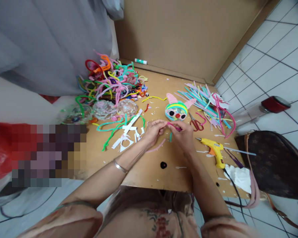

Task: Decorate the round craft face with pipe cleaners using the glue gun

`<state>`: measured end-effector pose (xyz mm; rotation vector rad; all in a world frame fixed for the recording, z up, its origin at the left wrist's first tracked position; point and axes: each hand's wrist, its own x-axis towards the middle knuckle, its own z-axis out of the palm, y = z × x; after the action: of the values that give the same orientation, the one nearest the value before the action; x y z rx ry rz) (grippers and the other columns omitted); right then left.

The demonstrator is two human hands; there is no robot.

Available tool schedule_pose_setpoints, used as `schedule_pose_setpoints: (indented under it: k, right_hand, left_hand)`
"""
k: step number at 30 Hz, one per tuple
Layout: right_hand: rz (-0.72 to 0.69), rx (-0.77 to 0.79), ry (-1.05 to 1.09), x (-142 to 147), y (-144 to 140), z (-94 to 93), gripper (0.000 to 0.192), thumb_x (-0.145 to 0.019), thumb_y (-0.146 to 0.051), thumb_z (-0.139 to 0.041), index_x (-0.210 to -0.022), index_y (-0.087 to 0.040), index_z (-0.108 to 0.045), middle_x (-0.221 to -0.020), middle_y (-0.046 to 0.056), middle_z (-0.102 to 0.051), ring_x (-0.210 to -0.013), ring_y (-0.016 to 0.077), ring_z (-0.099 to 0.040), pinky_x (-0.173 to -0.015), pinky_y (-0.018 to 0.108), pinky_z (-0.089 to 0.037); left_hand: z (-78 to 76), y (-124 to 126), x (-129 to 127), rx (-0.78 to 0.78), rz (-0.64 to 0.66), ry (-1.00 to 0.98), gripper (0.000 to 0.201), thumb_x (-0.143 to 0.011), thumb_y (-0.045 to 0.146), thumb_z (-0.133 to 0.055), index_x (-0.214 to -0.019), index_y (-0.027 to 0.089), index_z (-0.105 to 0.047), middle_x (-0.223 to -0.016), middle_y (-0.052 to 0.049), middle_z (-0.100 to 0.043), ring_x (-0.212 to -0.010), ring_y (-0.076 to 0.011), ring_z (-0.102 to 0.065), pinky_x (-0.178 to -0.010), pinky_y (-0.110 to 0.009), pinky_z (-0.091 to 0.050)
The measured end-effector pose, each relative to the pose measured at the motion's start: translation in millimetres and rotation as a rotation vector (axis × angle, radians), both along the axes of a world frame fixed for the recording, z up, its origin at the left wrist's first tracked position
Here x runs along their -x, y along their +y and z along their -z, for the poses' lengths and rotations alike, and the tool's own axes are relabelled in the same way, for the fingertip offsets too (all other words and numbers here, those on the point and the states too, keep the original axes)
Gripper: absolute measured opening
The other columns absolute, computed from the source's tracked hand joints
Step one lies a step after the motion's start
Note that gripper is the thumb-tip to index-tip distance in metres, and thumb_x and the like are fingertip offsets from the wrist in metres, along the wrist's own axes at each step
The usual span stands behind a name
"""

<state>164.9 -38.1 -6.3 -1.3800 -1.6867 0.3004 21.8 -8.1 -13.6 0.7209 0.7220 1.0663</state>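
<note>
Pinching a pink pipe cleaner [173, 126] between left hand [152, 131] and right hand [184, 135]

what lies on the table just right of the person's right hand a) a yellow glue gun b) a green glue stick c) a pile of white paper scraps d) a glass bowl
a: the yellow glue gun lies just right of the right hand, which pinches a pink pipe cleaner together with the left hand.
</note>
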Motion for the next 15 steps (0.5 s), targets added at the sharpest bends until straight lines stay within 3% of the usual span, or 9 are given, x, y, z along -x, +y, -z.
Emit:
schedule_pose_setpoints:
  k: [5,11,15]
  right_hand:
    - [-0.05,0.009,0.104,-4,2,-4.6,0.016,-0.084,-0.032,-0.067,-0.083,-0.02,-0.078,-0.079,0.004,-0.077,-0.067,0.0166,-0.066,-0.065,0.028,-0.052]
    - [-0.12,-0.006,0.029,-10,2,-8.2,0.016,-0.084,-0.03,-0.065,-0.082,-0.021,-0.079,-0.075,0.004,-0.075,-0.065,0.0162,-0.063,-0.064,0.029,-0.05]
    - [-0.13,0.012,-0.051,-11,1,-12.5,0.02,-0.086,-0.032,-0.062,-0.086,-0.021,-0.078,-0.074,0.003,-0.074,-0.064,0.0163,-0.062,-0.063,0.029,-0.049]
  left_hand:
    - [-0.4,5,5,-0.056,0.081,0.035,0.035,-0.053,0.039,-0.09,-0.065,0.013,-0.069,-0.054,0.004,-0.05,-0.049,-0.0037,-0.032,-0.049,-0.021,-0.02]
    - [-4.3,8,13,-0.084,0.202,0.074,0.039,-0.053,0.041,-0.094,-0.066,0.013,-0.071,-0.055,0.003,-0.052,-0.049,-0.0032,-0.03,-0.05,-0.023,-0.017]
    - [-7.2,8,14,-0.103,0.172,0.124,0.036,-0.054,0.04,-0.091,-0.065,0.012,-0.072,-0.05,0.004,-0.049,-0.047,-0.0033,-0.029,-0.049,-0.023,-0.015]
